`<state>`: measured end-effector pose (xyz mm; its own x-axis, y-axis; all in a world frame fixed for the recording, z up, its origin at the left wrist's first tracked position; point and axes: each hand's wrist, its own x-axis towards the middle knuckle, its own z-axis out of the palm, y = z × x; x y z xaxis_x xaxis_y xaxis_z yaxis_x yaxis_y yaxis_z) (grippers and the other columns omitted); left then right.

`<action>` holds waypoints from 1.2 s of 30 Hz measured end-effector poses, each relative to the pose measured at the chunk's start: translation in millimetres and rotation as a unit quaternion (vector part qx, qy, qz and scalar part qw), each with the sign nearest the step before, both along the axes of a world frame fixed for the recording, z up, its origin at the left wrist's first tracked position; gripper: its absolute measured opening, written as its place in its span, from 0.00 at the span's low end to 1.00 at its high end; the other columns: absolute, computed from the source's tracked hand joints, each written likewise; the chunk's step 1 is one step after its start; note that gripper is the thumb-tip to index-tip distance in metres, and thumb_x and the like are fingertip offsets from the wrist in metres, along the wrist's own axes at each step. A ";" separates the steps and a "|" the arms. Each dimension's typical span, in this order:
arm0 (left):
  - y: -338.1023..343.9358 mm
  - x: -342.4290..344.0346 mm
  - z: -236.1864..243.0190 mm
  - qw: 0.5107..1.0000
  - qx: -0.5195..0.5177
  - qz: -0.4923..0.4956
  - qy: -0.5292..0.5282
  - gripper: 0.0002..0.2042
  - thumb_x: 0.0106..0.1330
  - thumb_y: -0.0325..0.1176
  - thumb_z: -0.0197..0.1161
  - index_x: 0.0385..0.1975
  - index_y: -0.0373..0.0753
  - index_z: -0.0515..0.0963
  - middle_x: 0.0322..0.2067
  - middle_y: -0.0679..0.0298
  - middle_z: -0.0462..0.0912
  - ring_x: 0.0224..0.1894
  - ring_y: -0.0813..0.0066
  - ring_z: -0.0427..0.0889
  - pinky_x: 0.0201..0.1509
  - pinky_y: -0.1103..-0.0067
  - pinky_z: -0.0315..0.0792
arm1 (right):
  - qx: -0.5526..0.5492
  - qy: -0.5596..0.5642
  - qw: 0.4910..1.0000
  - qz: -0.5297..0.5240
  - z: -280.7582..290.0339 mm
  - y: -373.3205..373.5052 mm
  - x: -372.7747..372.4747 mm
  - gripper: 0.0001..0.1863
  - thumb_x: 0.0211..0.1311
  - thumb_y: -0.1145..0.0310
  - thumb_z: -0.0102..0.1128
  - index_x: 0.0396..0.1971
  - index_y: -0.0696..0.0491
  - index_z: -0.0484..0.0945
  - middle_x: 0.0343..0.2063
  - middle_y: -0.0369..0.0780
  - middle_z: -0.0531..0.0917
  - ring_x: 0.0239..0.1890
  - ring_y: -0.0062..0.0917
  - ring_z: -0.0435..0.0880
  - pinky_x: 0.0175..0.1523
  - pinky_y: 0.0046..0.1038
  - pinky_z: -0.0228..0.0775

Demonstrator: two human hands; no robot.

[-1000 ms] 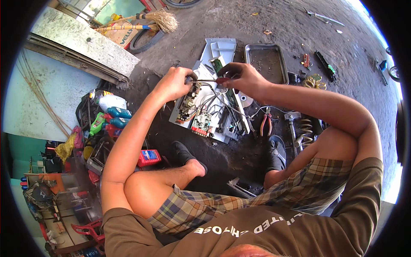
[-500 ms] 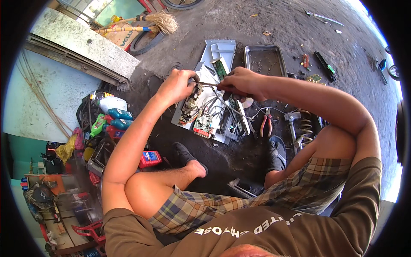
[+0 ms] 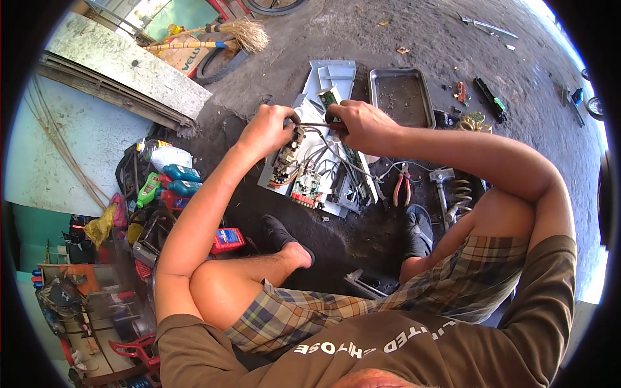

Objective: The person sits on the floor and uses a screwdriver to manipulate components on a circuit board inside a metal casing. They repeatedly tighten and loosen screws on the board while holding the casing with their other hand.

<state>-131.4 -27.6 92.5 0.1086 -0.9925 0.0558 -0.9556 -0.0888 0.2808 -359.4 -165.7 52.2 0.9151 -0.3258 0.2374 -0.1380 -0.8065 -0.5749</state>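
My left hand (image 3: 270, 129) is closed at the upper end of a loose circuit board (image 3: 286, 160); what its blackened fingertips grip is hidden. My right hand (image 3: 365, 126) is closed round a screwdriver, its handle mostly hidden by the fingers, its shaft (image 3: 313, 123) reaching level toward my left fingertips. Below them a grey metal panel (image 3: 332, 71) carries a populated board with red connectors (image 3: 308, 188), a green board (image 3: 327, 96) and tangled wires (image 3: 323, 155).
Right of the panel lie a metal tray (image 3: 427, 97), pliers (image 3: 402, 187), a spring shock absorber (image 3: 461, 197) and scattered parts (image 3: 491, 97). At left are bottles (image 3: 149, 189), a red jug (image 3: 228, 239) and a stone ledge (image 3: 129, 71); brooms (image 3: 220, 35) and a tyre lie behind.
My right hand has rolled over the screwdriver, hiding more of the red handle, and sits slightly lower. My left hand has moved slightly down and right, staying closed.
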 end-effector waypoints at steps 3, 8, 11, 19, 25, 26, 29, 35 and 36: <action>0.0 -0.8 0.7 1.000 0.001 0.003 -0.007 0.11 0.66 0.27 0.67 0.45 0.33 0.90 0.35 0.43 0.90 0.39 0.48 0.93 0.47 0.62 0.84 | 0.121 0.047 0.992 -0.007 8.5 1.9 -2.2 0.15 0.63 0.70 0.69 0.48 0.58 0.85 0.41 0.53 0.91 0.49 0.49 0.91 0.54 0.47 0.81; -0.4 -1.3 -0.3 1.000 -0.004 -0.003 0.006 0.10 0.66 0.26 0.67 0.44 0.34 0.90 0.34 0.43 0.90 0.37 0.47 0.92 0.46 0.62 0.84 | 0.237 0.097 0.966 -0.039 13.1 1.7 -1.5 0.16 0.64 0.65 0.72 0.48 0.57 0.88 0.42 0.52 0.92 0.47 0.45 0.92 0.55 0.43 0.82; -0.9 -1.7 -4.3 1.000 -0.019 0.002 -0.011 0.10 0.66 0.26 0.67 0.43 0.34 0.90 0.34 0.42 0.90 0.38 0.47 0.92 0.46 0.62 0.84 | 0.184 0.070 0.980 -0.015 2.0 -4.7 -6.5 0.17 0.66 0.63 0.72 0.49 0.57 0.88 0.42 0.52 0.92 0.47 0.45 0.92 0.56 0.42 0.82; 1.8 17.9 -28.8 0.994 -0.057 -0.051 -0.082 0.06 0.70 0.24 0.65 0.44 0.33 0.82 0.38 0.39 0.88 0.45 0.36 0.88 0.47 0.53 0.82 | 0.184 0.097 0.978 -0.032 -15.9 -16.4 -12.9 0.20 0.69 0.57 0.70 0.52 0.54 0.89 0.39 0.52 0.91 0.45 0.43 0.92 0.54 0.42 0.82; 7.7 31.8 -36.1 0.989 -0.054 -0.090 -0.100 0.07 0.73 0.25 0.63 0.46 0.32 0.77 0.38 0.40 0.87 0.45 0.34 0.86 0.46 0.51 0.81 | 0.253 0.118 0.958 -0.063 -17.6 -15.6 -12.4 0.19 0.70 0.56 0.71 0.51 0.54 0.89 0.30 0.46 0.88 0.27 0.29 0.88 0.35 0.37 0.82; 6.9 31.3 -35.9 0.988 -0.056 -0.095 -0.105 0.07 0.73 0.25 0.62 0.47 0.33 0.77 0.38 0.40 0.87 0.45 0.34 0.86 0.46 0.51 0.81 | 0.261 0.117 0.956 -0.071 -16.0 -14.2 -13.5 0.19 0.70 0.56 0.70 0.51 0.55 0.89 0.29 0.45 0.87 0.25 0.28 0.86 0.33 0.36 0.81; 6.0 30.4 -36.2 0.988 -0.058 -0.101 -0.105 0.05 0.75 0.25 0.60 0.46 0.33 0.75 0.37 0.39 0.86 0.44 0.33 0.86 0.44 0.51 0.81 | 0.301 0.129 0.941 -0.083 -8.9 -12.0 -16.8 0.19 0.70 0.58 0.68 0.48 0.59 0.87 0.28 0.44 0.86 0.23 0.26 0.84 0.30 0.36 0.79; 4.3 31.2 -42.4 0.987 -0.036 -0.069 -0.141 0.04 0.76 0.24 0.55 0.47 0.34 0.72 0.39 0.39 0.86 0.44 0.33 0.87 0.44 0.50 0.82 | 0.335 0.126 0.930 -0.088 -12.5 -6.4 -8.9 0.14 0.72 0.65 0.65 0.47 0.61 0.82 0.23 0.40 0.80 0.19 0.24 0.78 0.23 0.33 0.72; 4.5 30.6 -43.2 0.986 -0.022 -0.055 -0.153 0.04 0.76 0.24 0.55 0.47 0.34 0.72 0.39 0.40 0.86 0.45 0.33 0.87 0.45 0.50 0.82 | 0.338 0.129 0.928 -0.090 -12.1 -4.6 -7.8 0.14 0.72 0.65 0.64 0.47 0.61 0.82 0.23 0.40 0.80 0.19 0.24 0.78 0.23 0.33 0.73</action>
<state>-100.9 -23.1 49.3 -0.0281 -0.9932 0.1129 -0.9994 0.0259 -0.0213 -367.3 -170.3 40.0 0.8298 -0.4733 -0.2956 -0.4384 -0.2252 -0.8701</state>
